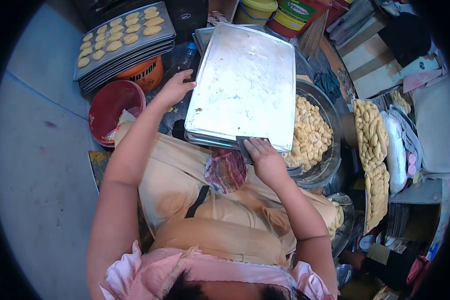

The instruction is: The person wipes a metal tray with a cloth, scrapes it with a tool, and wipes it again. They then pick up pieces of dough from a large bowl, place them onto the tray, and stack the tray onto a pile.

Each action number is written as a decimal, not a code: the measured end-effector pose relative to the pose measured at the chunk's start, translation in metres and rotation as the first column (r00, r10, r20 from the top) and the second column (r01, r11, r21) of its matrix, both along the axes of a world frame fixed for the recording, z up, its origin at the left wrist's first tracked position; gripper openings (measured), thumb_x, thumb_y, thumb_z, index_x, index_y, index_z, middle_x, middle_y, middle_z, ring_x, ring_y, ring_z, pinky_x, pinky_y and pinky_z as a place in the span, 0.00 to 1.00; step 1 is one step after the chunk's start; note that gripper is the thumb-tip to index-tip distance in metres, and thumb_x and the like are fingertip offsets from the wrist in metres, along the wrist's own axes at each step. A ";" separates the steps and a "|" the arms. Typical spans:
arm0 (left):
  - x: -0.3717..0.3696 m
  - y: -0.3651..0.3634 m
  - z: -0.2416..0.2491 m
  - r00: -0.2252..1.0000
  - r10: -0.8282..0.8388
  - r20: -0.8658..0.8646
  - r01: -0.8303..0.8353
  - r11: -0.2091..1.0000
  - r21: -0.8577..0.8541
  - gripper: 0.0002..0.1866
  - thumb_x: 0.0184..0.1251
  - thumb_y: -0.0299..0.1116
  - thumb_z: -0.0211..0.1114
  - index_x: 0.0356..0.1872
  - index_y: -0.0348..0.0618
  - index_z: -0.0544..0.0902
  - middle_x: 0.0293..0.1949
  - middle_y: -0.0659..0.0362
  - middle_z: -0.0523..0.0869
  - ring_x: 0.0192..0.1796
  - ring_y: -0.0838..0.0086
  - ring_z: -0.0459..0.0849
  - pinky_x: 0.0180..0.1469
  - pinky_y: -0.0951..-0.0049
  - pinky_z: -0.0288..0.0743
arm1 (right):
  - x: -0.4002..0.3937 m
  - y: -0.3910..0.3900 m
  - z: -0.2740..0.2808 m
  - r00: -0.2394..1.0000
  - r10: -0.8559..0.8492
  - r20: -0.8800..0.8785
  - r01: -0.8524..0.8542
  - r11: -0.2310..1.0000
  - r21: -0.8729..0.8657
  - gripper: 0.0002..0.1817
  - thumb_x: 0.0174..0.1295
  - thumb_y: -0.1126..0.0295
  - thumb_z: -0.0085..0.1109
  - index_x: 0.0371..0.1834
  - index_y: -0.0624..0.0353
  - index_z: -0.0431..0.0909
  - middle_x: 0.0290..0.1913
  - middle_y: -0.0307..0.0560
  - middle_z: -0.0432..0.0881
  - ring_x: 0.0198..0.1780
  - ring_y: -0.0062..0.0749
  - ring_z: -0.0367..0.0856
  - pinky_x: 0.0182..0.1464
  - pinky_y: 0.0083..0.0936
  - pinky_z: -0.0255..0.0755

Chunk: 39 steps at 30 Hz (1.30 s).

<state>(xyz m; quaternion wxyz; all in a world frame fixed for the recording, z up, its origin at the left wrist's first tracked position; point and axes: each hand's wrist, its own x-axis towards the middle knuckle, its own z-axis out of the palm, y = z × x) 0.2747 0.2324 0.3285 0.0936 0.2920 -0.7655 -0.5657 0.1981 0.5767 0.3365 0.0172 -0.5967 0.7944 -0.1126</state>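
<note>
Right hand [266, 159] gripping scraper [249, 145], tray [245, 85] lengthwise away.

Single head-worn view, steeply downward (wide fisheye), close above lap and metal tray [245, 80].

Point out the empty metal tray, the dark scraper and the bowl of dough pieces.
empty metal tray [245, 82], head view, bare middle of its surface.
dark scraper [246, 142], head view, blade above the right hand's fingers.
bowl of dough pieces [312, 91], head view, upper rim.
</note>
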 end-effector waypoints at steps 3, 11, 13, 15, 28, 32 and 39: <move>-0.013 -0.003 -0.017 0.999 0.045 0.002 -0.044 0.975 0.218 0.29 0.69 0.36 0.59 0.69 0.38 0.67 0.58 0.55 0.77 0.54 0.72 0.75 0.52 0.73 0.70 | -0.016 -0.027 -0.004 0.999 0.034 0.011 -0.034 0.999 -0.001 0.28 0.55 0.80 0.52 0.63 0.60 0.72 0.62 0.56 0.76 0.65 0.47 0.72 0.70 0.41 0.62; -0.021 -0.035 -0.031 0.982 -0.180 0.058 0.170 0.975 0.140 0.15 0.67 0.33 0.60 0.50 0.35 0.82 0.34 0.64 0.83 0.33 0.81 0.77 0.36 0.79 0.72 | -0.154 -0.204 -0.015 0.991 -0.031 0.133 0.038 0.998 -0.056 0.27 0.59 0.78 0.44 0.65 0.58 0.72 0.64 0.56 0.74 0.65 0.50 0.72 0.68 0.35 0.64; -0.022 -0.039 -0.021 0.975 -0.203 0.093 0.189 0.972 0.138 0.13 0.67 0.34 0.60 0.47 0.36 0.83 0.32 0.65 0.82 0.31 0.81 0.77 0.34 0.80 0.72 | -0.192 -0.233 -0.029 1.000 0.015 -0.025 -0.018 0.992 -0.124 0.28 0.59 0.79 0.44 0.66 0.57 0.71 0.67 0.56 0.71 0.65 0.51 0.72 0.69 0.35 0.64; -0.024 -0.039 -0.010 0.977 -0.187 0.102 0.171 0.975 0.145 0.13 0.67 0.34 0.60 0.46 0.37 0.83 0.32 0.65 0.82 0.31 0.81 0.77 0.34 0.79 0.72 | -0.188 -0.236 -0.023 0.999 -0.017 -0.045 0.011 0.991 -0.135 0.28 0.60 0.80 0.44 0.67 0.57 0.70 0.67 0.57 0.70 0.66 0.50 0.71 0.70 0.35 0.62; -0.034 -0.034 -0.007 0.967 -0.213 0.139 0.188 0.967 0.175 0.27 0.66 0.30 0.63 0.64 0.31 0.69 0.31 0.54 0.84 0.26 0.75 0.82 0.26 0.75 0.76 | 0.051 -0.097 0.001 0.987 0.158 0.040 -0.162 0.977 0.142 0.35 0.57 0.70 0.51 0.71 0.68 0.60 0.69 0.60 0.67 0.71 0.48 0.65 0.74 0.48 0.52; -0.034 -0.034 -0.009 0.964 -0.222 0.148 0.188 0.959 0.210 0.32 0.64 0.28 0.63 0.69 0.35 0.62 0.29 0.53 0.84 0.23 0.74 0.82 0.23 0.74 0.77 | 0.037 -0.122 -0.015 0.998 0.061 0.031 -0.064 0.991 0.120 0.36 0.58 0.66 0.51 0.72 0.67 0.59 0.70 0.63 0.66 0.72 0.50 0.63 0.75 0.49 0.48; -0.033 -0.032 -0.005 0.964 -0.240 0.117 0.206 0.948 0.244 0.35 0.65 0.26 0.61 0.72 0.40 0.58 0.26 0.54 0.83 0.22 0.73 0.82 0.23 0.74 0.77 | 0.033 -0.131 -0.024 1.000 0.001 -0.025 0.001 0.996 0.090 0.39 0.51 0.72 0.58 0.70 0.66 0.61 0.69 0.59 0.66 0.72 0.48 0.63 0.75 0.47 0.50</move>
